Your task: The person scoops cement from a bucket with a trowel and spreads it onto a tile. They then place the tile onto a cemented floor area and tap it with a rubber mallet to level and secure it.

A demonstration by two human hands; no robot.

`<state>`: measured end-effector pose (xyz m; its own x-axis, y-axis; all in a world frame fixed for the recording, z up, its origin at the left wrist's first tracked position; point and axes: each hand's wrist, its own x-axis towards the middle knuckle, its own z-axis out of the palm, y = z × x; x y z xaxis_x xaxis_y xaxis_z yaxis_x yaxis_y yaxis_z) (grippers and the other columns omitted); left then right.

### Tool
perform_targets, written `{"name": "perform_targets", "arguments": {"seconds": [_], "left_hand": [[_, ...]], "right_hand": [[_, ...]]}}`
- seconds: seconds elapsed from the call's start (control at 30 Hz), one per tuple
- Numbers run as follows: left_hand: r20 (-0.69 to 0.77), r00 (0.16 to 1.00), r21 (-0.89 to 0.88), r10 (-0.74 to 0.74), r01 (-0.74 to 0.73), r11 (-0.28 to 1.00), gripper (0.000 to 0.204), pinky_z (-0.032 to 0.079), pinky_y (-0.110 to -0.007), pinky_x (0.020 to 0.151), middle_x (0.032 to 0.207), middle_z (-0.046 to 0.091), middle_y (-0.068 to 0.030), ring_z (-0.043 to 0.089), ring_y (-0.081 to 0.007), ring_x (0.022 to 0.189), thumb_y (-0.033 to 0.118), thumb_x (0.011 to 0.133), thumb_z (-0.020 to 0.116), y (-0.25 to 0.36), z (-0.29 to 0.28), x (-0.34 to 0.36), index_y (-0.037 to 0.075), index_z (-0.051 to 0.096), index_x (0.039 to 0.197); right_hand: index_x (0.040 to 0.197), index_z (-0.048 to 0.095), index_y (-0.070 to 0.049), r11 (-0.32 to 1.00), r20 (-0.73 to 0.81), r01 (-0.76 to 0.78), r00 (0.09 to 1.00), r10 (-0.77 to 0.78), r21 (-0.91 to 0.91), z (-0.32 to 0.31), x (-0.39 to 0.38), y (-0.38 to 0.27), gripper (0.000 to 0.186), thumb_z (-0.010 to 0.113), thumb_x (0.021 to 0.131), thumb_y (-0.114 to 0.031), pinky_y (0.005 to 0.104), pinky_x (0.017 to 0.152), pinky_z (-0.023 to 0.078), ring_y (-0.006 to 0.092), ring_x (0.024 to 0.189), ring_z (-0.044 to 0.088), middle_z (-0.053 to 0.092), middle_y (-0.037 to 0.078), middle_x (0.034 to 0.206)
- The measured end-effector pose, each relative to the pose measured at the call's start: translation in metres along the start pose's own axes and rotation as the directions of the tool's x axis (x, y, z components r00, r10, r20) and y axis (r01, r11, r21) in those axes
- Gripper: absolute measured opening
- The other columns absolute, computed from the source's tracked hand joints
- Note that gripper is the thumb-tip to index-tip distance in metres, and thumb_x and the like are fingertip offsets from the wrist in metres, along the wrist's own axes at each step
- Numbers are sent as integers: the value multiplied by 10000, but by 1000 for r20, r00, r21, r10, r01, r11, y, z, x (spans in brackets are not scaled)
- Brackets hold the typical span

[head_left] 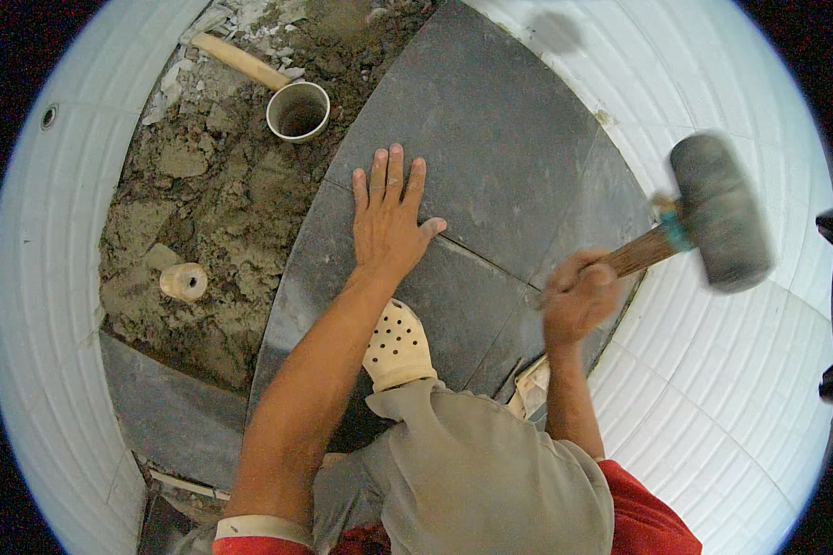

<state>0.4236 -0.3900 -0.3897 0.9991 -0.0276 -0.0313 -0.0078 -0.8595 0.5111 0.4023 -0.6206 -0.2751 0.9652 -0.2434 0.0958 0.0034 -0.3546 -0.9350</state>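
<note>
My left hand (389, 217) lies flat on a dark grey floor tile (491, 111), fingers stretched out and thumb apart, close to the joint with the neighbouring tile. In my right hand (578, 296) is the wooden handle of a rubber mallet (722, 213), gripped with wrapped fingers. The mallet's black head is raised off to the right, in front of the white wall, and is smeared by motion. Blue-green wrapping shows where handle and head meet. Below my left hand, the toe of a cream perforated clog (398, 342) rests on the tiles.
Left of the tiles lies a bed of damp mortar (222, 185). On it are a wooden-handled dipper (298, 113) and a pale round pipe piece (184, 281). Broken rubble (167, 92) edges the far left. Ribbed white tiled walls (713, 370) stand on both sides. Another grey tile (176, 407) lies lower left.
</note>
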Motion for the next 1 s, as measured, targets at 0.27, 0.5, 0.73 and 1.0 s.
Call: {"name": "perform_targets", "arguments": {"seconds": [0.27,0.5,0.73,1.0], "left_hand": [[10,1000,-4,-13,13,1000,945,145,-617,1226,1678,196,-194,169,-397,1548,562,829,717,4,-1,-4,121,350,1580],[-19,1000,21,-21,21,1000,955,150,-623,1222,1675,206,-190,170,-395,1547,577,816,717,2,4,-3,128,356,1578],[50,998,9,-42,42,999,972,138,-614,1229,1682,193,-182,154,-383,1556,581,812,720,1,3,-1,139,340,1590],[8,999,-4,-34,34,999,970,130,-616,1229,1684,193,-174,143,-377,1560,560,813,731,2,2,-3,143,333,1594]], "right_hand": [[1117,591,-6,843,140,-136,960,242,-521,-5,-47,40,374,483,1070,-361,377,635,488,230,693,587,604,77,805],[1105,574,-9,872,170,241,968,-184,-426,20,-39,36,347,490,1068,-344,391,623,469,229,695,593,600,92,801],[1180,561,68,900,152,-83,975,162,-429,-1,-20,19,386,489,1062,-293,399,580,492,280,626,583,702,232,1126],[1025,561,-38,675,250,340,940,-231,-655,20,-37,35,382,477,1083,-406,293,524,444,139,581,509,535,18,717]]}}
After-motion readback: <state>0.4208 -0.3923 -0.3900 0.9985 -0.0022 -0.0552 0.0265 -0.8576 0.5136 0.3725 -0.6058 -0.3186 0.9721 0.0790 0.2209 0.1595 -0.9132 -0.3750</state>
